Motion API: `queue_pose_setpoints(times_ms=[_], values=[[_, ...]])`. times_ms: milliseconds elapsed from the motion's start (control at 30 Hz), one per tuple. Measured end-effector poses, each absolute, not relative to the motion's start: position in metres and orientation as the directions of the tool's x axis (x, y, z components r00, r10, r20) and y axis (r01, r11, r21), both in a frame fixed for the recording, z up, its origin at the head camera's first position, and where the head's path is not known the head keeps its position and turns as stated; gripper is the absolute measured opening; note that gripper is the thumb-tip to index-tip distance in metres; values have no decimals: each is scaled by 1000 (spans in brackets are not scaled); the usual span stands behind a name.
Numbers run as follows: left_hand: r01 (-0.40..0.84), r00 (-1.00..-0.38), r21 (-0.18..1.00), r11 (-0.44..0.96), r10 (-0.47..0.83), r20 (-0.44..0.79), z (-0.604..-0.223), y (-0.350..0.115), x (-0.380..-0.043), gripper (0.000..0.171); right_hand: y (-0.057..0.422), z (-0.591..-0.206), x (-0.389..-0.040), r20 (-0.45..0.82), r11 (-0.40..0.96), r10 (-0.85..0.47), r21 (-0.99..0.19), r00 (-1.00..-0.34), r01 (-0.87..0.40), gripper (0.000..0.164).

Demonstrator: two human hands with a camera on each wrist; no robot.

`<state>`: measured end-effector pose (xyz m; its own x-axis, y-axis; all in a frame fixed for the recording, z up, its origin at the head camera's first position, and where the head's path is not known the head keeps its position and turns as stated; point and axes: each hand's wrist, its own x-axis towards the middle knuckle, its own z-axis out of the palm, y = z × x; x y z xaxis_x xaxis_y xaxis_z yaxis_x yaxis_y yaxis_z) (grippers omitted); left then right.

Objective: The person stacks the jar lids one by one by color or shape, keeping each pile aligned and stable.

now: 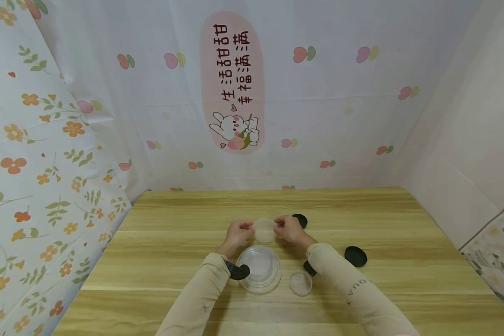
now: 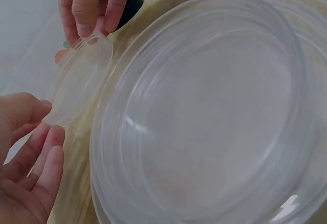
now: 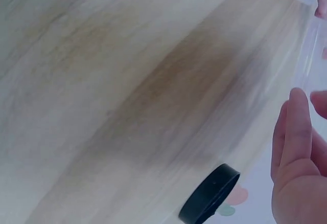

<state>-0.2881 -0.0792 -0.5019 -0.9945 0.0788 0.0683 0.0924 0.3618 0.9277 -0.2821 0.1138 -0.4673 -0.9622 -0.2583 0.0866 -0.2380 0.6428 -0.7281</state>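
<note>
Between my two hands a small clear round lid [image 1: 264, 230] with a low rim is held up off the table. The fingertips of my left hand [image 1: 238, 234] pinch its left edge. My right hand [image 1: 288, 229] grips the opposite edge with thumb and fingers. In the left wrist view the lid [image 2: 82, 81] stands tilted, see-through, with nothing on it. Just nearer than the hands, a stack of larger clear round dishes [image 1: 259, 269] sits on the table, one inside another.
Another small clear disc [image 1: 300, 284] lies right of the stack. One black round lid [image 1: 301, 221] is beside my right hand, a second [image 1: 355, 256] farther right. Dark wrist gear [image 1: 237, 271] on my left arm overhangs the stack. Printed cloth hangs behind the wooden table [image 1: 151, 261].
</note>
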Motion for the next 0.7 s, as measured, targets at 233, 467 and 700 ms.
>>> queue_pose_setpoints(times_ms=[233, 467, 700], values=[[206, -978, 935, 289, 76, 192, -530, -82, -313, 16, 110, -460, -281, 139, 645, -195, -727, -971, -234, 21], [34, -999, 954, 299, 39, 23, -462, -72, -274, 22, 105, -455, -280, 140, 603, -149, -771, -979, -203, 16], [47, -996, 949, 313, 83, 22, -460, -75, -272, 15, 105, -454, -277, 113, 579, -152, -795, -982, -181, 11]])
